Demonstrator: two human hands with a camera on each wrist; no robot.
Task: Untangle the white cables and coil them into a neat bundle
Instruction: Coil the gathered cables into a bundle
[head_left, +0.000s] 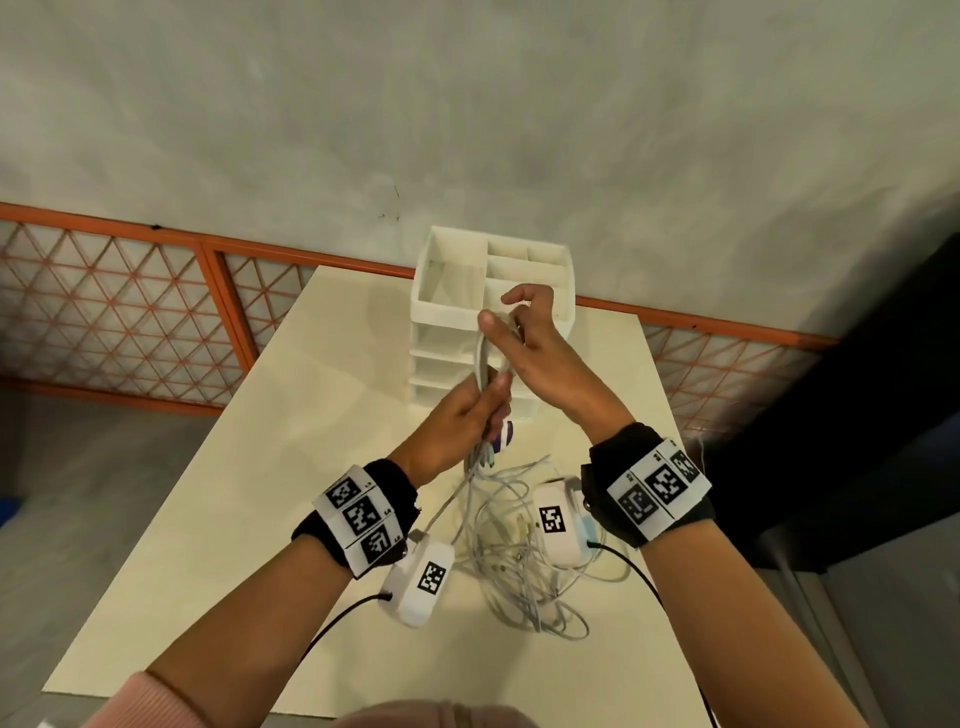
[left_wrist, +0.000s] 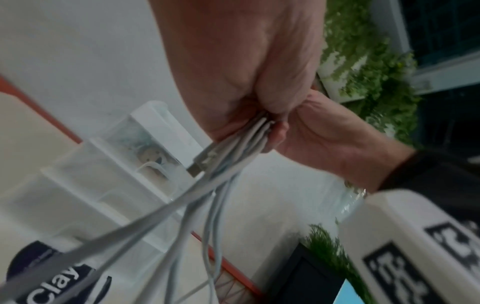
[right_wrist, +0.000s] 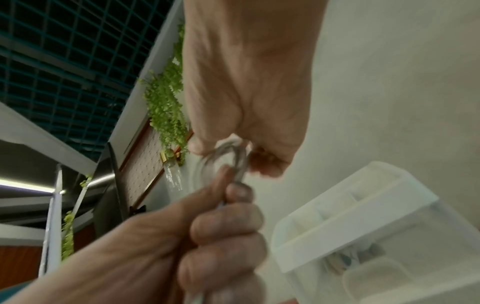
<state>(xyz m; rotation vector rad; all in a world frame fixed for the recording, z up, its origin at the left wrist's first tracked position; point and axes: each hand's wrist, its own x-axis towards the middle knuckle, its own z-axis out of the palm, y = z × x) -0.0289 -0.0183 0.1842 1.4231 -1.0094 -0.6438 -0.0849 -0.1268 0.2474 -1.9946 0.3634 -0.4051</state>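
Several white cables (head_left: 511, 551) lie in a loose tangle on the cream table (head_left: 270, 467), with strands rising to my hands. My left hand (head_left: 467, 421) is closed around a gathered bunch of cable loops (left_wrist: 249, 142), held upright above the table. My right hand (head_left: 524, 332) pinches the top of the looped cables (right_wrist: 228, 156) just above the left fist. A USB plug (left_wrist: 202, 162) hangs below the left hand among the strands.
A white plastic drawer organiser (head_left: 493, 312) stands at the table's far edge, right behind my hands. A purple-and-white item (head_left: 505, 436) sits at its foot. An orange lattice fence (head_left: 130, 312) runs behind the table, below a grey wall.
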